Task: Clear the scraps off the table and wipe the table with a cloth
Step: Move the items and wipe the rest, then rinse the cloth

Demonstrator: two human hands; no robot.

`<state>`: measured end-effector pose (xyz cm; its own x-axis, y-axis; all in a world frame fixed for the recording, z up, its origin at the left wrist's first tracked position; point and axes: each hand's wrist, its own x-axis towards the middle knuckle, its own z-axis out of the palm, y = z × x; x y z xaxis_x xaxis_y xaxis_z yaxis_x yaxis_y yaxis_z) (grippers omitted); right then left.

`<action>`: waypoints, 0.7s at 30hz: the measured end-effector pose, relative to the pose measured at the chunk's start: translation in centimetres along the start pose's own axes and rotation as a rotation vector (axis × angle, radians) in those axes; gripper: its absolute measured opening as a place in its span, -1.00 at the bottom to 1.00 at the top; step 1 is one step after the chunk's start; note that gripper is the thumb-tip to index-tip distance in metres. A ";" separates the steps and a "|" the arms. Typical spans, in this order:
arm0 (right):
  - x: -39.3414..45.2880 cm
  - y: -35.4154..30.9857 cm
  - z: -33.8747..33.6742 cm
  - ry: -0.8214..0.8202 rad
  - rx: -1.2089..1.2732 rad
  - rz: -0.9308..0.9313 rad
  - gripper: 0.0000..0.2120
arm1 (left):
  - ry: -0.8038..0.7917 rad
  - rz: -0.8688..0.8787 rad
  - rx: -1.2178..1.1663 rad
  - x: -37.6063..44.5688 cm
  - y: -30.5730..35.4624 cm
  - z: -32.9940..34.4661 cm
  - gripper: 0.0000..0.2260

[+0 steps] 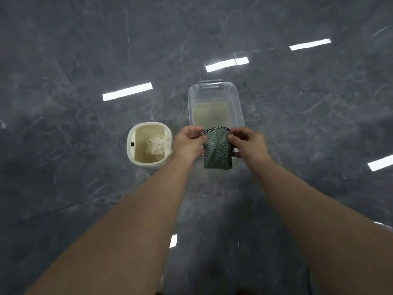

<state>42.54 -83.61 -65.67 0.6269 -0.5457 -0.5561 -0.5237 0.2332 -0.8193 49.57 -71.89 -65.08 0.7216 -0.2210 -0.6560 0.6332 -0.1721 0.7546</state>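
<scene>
A folded green patterned cloth [217, 153] hangs between both hands above the near end of a clear plastic tub [191, 107]. My left hand [188, 144] pinches the cloth's upper left edge. My right hand [247, 144] grips its upper right edge, fingers curled around it. The tub holds cloudy beige water [212, 113]. To the left stands a small white bin [130, 145] with crumpled paper scraps [156, 145] inside.
Everything sits on a glossy dark grey marble-look floor [85, 60] that reflects strip lights. A tile seam runs diagonally at the lower left. No table is in view.
</scene>
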 end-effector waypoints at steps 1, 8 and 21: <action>0.9 0.6 0.1 0.000 -0.015 -0.008 -0.91 | -0.003 0.006 0.014 0.8 -0.6 0.2 -0.76; 5.9 4.8 0.1 0.086 -0.323 -0.105 -0.93 | 0.038 0.109 0.234 5.3 -4.4 1.3 -0.72; 4.3 7.6 -1.2 -0.033 -0.861 -0.605 -0.75 | -0.027 0.550 0.786 5.3 -5.9 0.8 -0.80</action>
<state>40.58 -85.18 -74.08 0.9294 -0.3548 -0.1015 -0.3429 -0.7286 -0.5930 49.43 -72.82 -72.98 0.8490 -0.4833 -0.2133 -0.1682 -0.6301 0.7580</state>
